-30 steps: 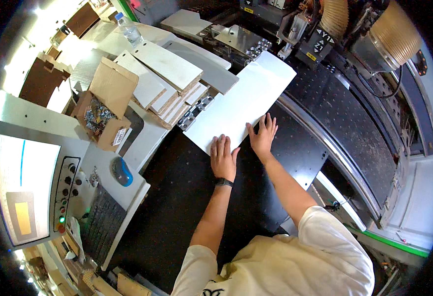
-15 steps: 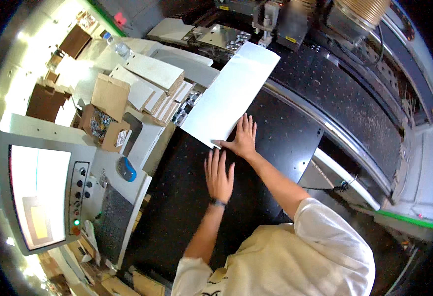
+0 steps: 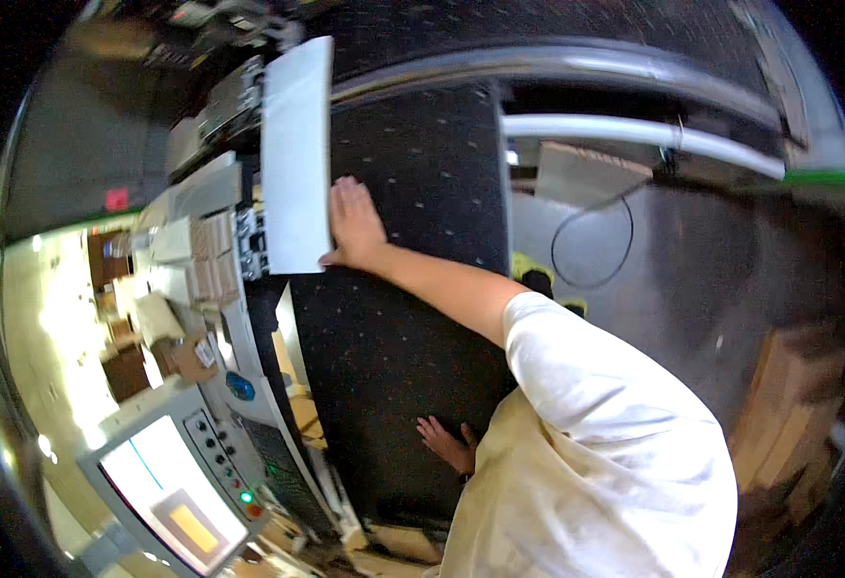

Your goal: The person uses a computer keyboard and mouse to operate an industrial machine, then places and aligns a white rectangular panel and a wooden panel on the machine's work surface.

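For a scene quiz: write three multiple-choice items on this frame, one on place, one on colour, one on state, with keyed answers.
1. Where does the right hand rest?
A. on the panel's near edge
B. on the console
C. on a cardboard box

2. What colour is the panel?
A. black
B. white
C. green

3. How is the left hand?
A. gripping the panel
B. raised in the air
C. flat on the black bed

Answers:
1 A: the palm lies against the panel's edge by its near corner.
2 B: the panel shows pale white on the black bed.
3 C: the fingers spread on the dark surface, holding nothing.
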Demonstrator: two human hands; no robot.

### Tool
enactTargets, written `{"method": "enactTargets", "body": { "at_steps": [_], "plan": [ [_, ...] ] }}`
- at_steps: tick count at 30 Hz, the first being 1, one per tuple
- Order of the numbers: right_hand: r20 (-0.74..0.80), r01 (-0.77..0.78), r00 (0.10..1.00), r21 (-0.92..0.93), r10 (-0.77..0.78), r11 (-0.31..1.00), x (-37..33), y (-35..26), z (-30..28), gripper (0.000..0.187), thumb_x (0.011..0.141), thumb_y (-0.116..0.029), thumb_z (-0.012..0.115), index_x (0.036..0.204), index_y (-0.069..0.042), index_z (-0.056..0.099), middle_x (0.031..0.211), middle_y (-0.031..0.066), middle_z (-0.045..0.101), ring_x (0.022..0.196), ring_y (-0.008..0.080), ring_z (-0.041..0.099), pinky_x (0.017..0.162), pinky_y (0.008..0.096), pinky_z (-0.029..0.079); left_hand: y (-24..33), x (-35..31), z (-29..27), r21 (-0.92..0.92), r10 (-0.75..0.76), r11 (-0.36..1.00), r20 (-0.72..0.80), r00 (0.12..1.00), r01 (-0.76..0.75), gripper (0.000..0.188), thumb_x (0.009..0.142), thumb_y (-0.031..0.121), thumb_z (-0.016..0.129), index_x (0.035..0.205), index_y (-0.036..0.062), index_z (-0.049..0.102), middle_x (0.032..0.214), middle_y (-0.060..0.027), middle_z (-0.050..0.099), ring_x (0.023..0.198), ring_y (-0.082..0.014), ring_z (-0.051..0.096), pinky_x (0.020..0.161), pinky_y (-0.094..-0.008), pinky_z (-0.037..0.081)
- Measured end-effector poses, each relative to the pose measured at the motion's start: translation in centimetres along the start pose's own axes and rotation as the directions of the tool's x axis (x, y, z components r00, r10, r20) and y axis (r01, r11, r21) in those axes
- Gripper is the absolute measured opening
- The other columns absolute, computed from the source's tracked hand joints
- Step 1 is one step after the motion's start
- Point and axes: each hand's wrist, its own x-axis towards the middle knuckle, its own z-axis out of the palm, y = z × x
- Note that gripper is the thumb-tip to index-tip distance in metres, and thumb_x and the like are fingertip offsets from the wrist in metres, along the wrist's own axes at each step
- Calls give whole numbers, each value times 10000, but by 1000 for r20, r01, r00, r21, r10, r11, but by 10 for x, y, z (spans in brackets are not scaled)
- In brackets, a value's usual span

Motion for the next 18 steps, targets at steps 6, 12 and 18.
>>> {"method": "enactTargets", "body": {
  "at_steps": [6,12,18],
  "plan": [
    [75,121,991,-202,-108,972,-8,7,11,1173,832,-670,743,1602,108,321,1712,254,273,1606,422,187,1311,565,79,-25,9,5,76,87,993,-26,996,-85,772,1062,503,520,1626,7,345,1703,-265,286,1581,-477,230,1258,-663,180],
    [-38,111,991,-313,-130,943,-1,15,17,1130,836,-671,724,1586,100,375,1703,268,291,1599,425,204,1301,594,91,-20,17,-2,88,156,984,18,988,-157,763,1061,492,529,1627,13,348,1701,-259,295,1579,-473,240,1258,-659,186],
    [-176,-85,983,-243,43,966,19,26,29,1070,792,-604,788,1541,78,442,1566,282,435,1495,431,354,1284,549,213,-8,18,-1,17,227,974,-2,974,-227,755,1059,480,537,1628,20,352,1699,-253,305,1576,-470,250,1259,-655,193]
  ]
}}
